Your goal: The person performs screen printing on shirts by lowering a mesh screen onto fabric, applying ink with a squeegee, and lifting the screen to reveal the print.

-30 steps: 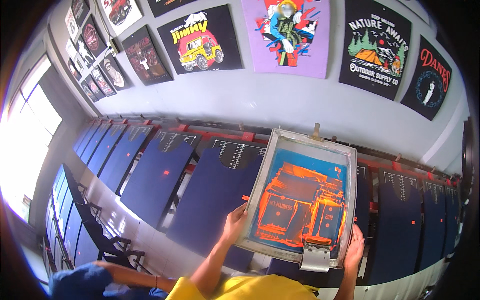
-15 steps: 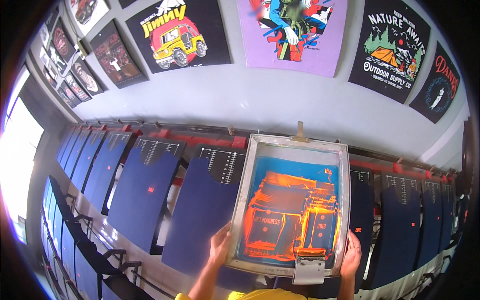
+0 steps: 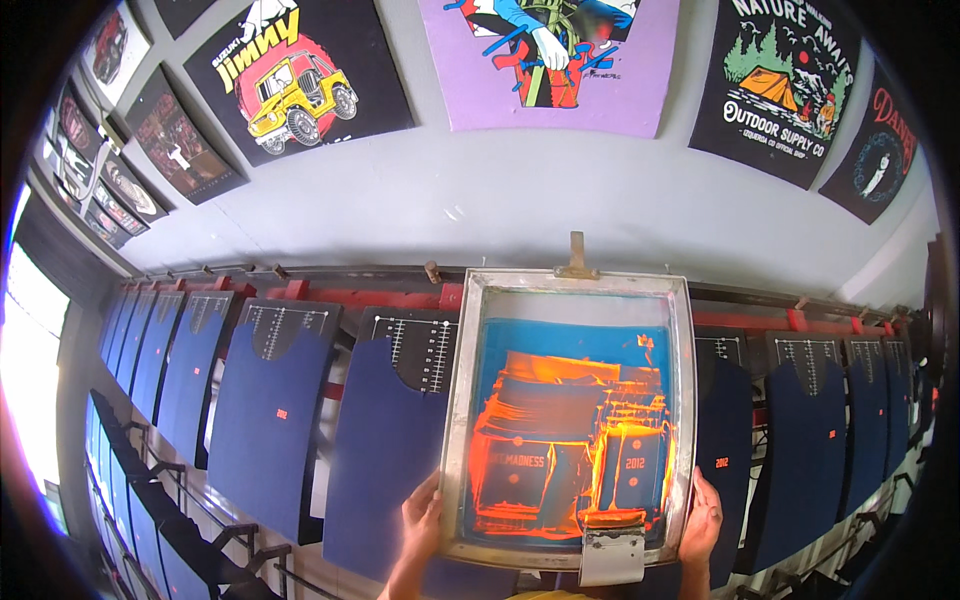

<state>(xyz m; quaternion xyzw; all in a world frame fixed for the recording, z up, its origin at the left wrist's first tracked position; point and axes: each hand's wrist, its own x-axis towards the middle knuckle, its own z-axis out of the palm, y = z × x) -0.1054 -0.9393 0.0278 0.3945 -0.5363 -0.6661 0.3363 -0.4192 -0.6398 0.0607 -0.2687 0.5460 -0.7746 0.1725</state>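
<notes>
Between my hands is a screen-printing frame (image 3: 685,400) with a pale metal rim and a blue mesh smeared with orange ink (image 3: 560,420). Two stencil areas show through the ink. My left hand (image 3: 421,520) grips the lower left side of the frame; my right hand (image 3: 702,515) has its fingers curled on the lower right side. A squeegee (image 3: 612,557) with a light handle rests on the mesh at the near edge, its blade against orange ink and its handle overhanging the rim. The board under the frame is mostly hidden.
Dark blue shirt panels (image 3: 270,430) lie on slanted boards in a row to the left, and more panels (image 3: 790,440) to the right, many with a small orange print. A metal clamp (image 3: 577,260) stands at the frame's far edge. Printed posters (image 3: 300,90) hang on the wall.
My view has shifted, so the boards and posters sit further left in it. The frame looks straighter, its far edge more level. Both hands keep their grip on its sides.
</notes>
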